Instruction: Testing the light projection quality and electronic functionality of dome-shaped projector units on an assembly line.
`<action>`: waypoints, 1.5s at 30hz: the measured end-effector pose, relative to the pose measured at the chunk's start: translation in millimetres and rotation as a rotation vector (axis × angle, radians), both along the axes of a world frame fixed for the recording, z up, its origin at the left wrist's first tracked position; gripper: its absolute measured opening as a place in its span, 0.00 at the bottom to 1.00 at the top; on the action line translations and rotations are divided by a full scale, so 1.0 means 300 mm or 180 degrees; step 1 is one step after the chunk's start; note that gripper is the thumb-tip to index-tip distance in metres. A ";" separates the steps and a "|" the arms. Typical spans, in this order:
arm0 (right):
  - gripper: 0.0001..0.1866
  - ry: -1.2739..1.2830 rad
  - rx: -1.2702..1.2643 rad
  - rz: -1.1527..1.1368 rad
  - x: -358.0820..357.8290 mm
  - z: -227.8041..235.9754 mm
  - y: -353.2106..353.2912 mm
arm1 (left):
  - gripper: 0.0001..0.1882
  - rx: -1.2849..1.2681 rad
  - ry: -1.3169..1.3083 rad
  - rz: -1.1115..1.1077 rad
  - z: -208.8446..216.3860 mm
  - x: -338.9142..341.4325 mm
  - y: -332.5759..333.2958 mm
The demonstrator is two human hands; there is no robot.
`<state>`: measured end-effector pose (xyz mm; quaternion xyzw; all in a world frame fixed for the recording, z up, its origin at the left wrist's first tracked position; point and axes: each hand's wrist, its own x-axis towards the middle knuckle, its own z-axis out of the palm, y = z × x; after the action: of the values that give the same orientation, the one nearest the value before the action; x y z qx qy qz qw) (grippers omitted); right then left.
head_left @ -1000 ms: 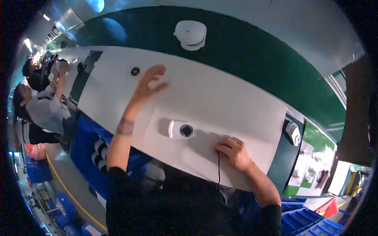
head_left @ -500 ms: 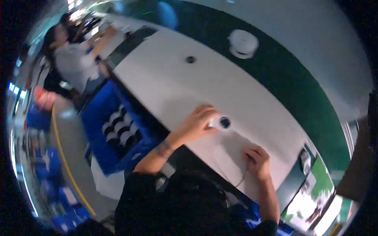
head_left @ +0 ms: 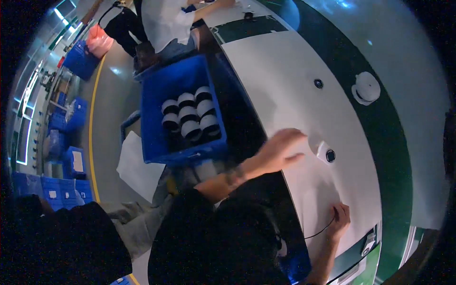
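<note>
A small white housing with a round dark lens face (head_left: 327,153) sits on the white work surface. My left hand (head_left: 281,148) is just left of it, not touching, with thumb and fingers apart and nothing in them. My right hand (head_left: 341,221) is nearer to me on the same surface, its fingers closed on a thin dark cable (head_left: 319,233). The cable curves away from it toward the table's near edge. What sits at the cable's end inside my fingers is hidden.
On my left, a blue bin (head_left: 156,137) holds several white cylindrical parts with black bands (head_left: 188,113). A small dark round piece (head_left: 318,83) lies farther up the table (head_left: 289,61). Beyond it sits a white domed device (head_left: 367,89) on the green strip. A co-worker (head_left: 166,21) is at the far end.
My left hand has let go of the white housing and drawn away to the left. The view has swung left, bringing the blue bin nearer the middle. My right hand still grips the cable.
</note>
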<state>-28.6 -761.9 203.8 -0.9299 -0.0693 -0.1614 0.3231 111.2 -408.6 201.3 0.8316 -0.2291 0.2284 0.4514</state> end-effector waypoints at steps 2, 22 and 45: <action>0.06 0.0111 -0.0042 -0.0035 -0.003 -0.008 -0.003 | 0.18 0.0110 -0.0150 0.0761 -0.052 -0.034 0.224; 0.06 0.0107 -0.0470 -0.0436 -0.022 -0.112 -0.015 | 0.35 0.2227 0.2835 0.2080 -1.453 -0.106 1.551; 0.05 -0.0912 -0.0507 0.0165 0.025 -0.130 -0.035 | 0.44 0.2099 0.1011 0.2540 -0.879 -0.268 1.574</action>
<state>-21.0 -772.4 164.8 -0.9180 -0.1512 -0.2780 0.2392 30.8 63.6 -62.5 0.9759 0.1161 0.1695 0.0737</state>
